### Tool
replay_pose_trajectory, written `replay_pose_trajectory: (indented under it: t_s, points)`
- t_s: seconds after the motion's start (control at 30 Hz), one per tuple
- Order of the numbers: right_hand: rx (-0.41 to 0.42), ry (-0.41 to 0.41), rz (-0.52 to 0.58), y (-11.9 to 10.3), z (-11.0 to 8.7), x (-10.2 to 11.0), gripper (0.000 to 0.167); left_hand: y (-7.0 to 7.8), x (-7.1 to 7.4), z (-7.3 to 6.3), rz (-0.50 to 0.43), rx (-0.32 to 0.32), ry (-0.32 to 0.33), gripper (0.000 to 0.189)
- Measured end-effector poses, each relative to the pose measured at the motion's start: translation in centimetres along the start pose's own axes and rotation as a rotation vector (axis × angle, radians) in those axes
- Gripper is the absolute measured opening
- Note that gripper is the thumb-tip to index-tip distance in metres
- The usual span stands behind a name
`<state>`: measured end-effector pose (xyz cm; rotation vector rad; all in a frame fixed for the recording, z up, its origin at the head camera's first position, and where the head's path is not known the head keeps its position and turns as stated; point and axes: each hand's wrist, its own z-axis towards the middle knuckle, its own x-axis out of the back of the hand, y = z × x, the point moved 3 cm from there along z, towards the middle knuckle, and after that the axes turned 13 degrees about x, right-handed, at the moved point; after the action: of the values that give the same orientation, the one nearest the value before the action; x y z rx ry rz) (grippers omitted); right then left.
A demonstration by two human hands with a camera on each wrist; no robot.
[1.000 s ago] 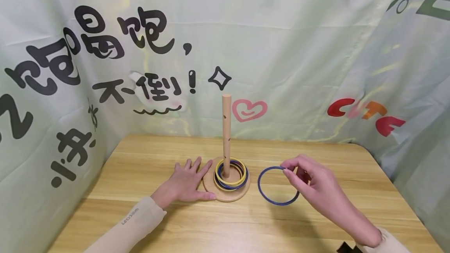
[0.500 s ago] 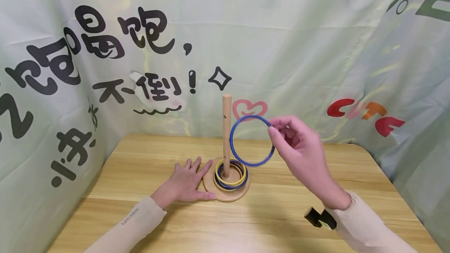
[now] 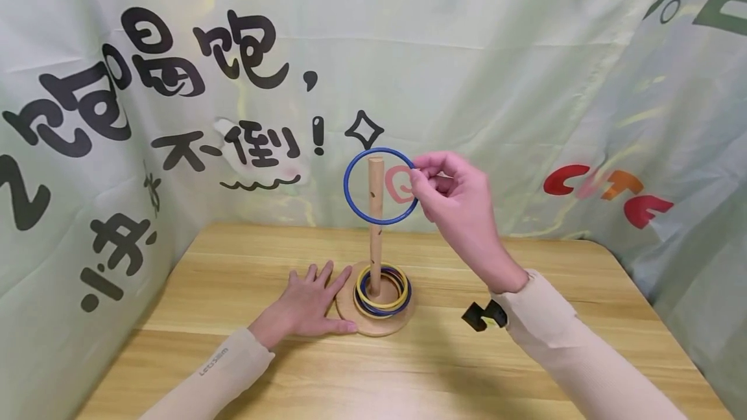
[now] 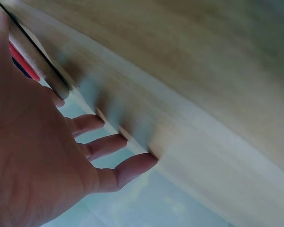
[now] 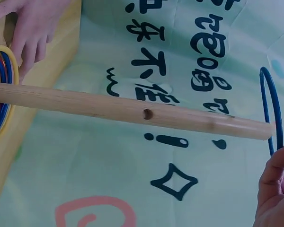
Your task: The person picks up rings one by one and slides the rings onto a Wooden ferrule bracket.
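Note:
My right hand [image 3: 458, 203] pinches a blue ring [image 3: 348, 203] by its right side, between thumb and fingertips. In the head view the ring frames the top of a wooden post [image 3: 376, 238]. In the right wrist view the blue ring [image 5: 276, 99] is level with the post's tip; whether the tip is through it I cannot tell. Around the post's foot lie several rings [image 3: 382, 306], yellow, blue and red, on a round wooden base [image 3: 379, 327]. My left hand [image 3: 306, 306] lies with spread fingers on the table, thumb and index finger touching the base.
A wood-grain table [image 3: 245, 258] carries the stand. Behind and at both sides hangs a printed pale green curtain [image 3: 496, 96]. A small black device [image 3: 483, 316] is at my right wrist.
My right hand has raised the blue ring from low at the right of the stand, up and leftward to the post's top. The left hand has stayed in place.

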<state>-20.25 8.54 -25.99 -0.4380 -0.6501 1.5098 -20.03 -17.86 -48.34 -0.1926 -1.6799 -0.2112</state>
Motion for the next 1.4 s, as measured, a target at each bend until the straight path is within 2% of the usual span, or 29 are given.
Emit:
replay_pose_trajectory:
  t_s: [0.13,0.27,0.43,0.57,0.87,1.2,1.4]
  points:
    - [-0.083,-0.028,-0.014,1.4,-0.3,-0.3,0.009,-0.1,-0.1,-0.1,0.004,0.002,0.001,0.120]
    - [-0.172,-0.052,-0.030,3.3,-1.5,-0.2,0.009,-0.1,0.0,-0.1,-0.001,0.000,0.001,0.119]
    - [-0.286,-0.108,-0.047,6.7,-3.9,-0.6,0.011,-0.2,0.1,-0.2,-0.006,0.003,0.008,0.119]
    - [-0.338,-0.156,-0.095,9.1,-6.4,-1.1,0.010,-0.1,0.0,-0.3,0.001,-0.008,0.020,0.118]
    - [-0.370,-0.207,-0.224,12.3,-10.5,-1.7,0.009,0.0,0.1,-0.6,0.012,-0.008,0.022,0.119]
    - [-0.479,-0.251,-0.223,13.6,-12.9,-1.8,0.014,0.1,0.0,-0.8,0.008,-0.015,0.042,0.118]
    - [-0.426,-0.275,-0.336,13.3,-13.6,-0.7,0.012,0.2,-0.1,-0.8,0.002,-0.030,0.065,0.119]
